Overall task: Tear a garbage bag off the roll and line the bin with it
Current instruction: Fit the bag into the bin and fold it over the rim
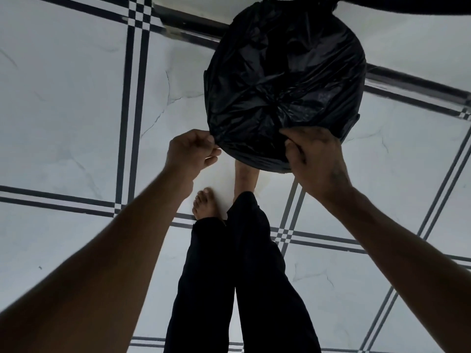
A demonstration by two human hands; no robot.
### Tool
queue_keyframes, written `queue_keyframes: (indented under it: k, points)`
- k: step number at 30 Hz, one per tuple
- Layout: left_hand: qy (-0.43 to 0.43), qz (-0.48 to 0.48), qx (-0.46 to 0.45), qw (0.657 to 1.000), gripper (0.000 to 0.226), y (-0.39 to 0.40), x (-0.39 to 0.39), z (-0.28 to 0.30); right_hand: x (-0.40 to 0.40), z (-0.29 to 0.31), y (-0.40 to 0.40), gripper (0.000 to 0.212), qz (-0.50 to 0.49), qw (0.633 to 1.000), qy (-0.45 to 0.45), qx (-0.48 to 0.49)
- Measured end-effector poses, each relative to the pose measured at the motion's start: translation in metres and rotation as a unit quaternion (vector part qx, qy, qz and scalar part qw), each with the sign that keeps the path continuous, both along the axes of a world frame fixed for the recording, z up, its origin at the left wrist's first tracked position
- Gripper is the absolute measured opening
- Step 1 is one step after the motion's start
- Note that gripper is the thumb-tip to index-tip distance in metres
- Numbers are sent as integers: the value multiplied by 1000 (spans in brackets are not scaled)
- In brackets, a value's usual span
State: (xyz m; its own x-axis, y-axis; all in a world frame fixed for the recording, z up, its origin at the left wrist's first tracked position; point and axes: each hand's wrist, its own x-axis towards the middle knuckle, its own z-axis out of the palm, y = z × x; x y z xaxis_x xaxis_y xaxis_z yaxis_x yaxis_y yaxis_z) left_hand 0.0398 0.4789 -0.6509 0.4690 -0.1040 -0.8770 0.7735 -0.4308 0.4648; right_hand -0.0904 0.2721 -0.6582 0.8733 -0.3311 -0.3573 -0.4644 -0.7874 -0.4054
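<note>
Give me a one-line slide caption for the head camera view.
Both hands, left and right, pinch the black garbage bag at the bin's near rim.

You stand barefoot on a pale marble-look tiled floor (76, 110) crossed by paired dark border lines that meet in small checkered squares. Your left bare foot (205, 203) is planted near the centre, toes pointing far; your right bare foot (244, 179) sits just beyond it, partly hidden. The round bin draped in crinkled black plastic garbage bag (285, 85) stands on the tiles at the far side, right of centre. A dark sill strip (188, 26) runs along the far edge.
</note>
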Motion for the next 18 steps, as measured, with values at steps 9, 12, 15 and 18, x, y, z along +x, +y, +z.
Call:
queue_keyframes:
  k: [9, 12, 15, 18]
  points:
    - [-116, -305, 169, 930, 17, -26, 25, -17, 21, -11, -6, 46, 10, 998, 24, 58]
    - [-80, -269, 145, 949, 10, -17, 31, -12, 46, 9, -14, 42, -5, 999, -27, 29]
    - [-116, -162, 118, 973, 15, -5, 33, -3, 76, 21, -11, 40, 0, 999, -7, 35]
    - [-201, -155, 73, 965, 29, -13, 35, 4, 93, -8, -4, 50, 48, 994, 93, 33]
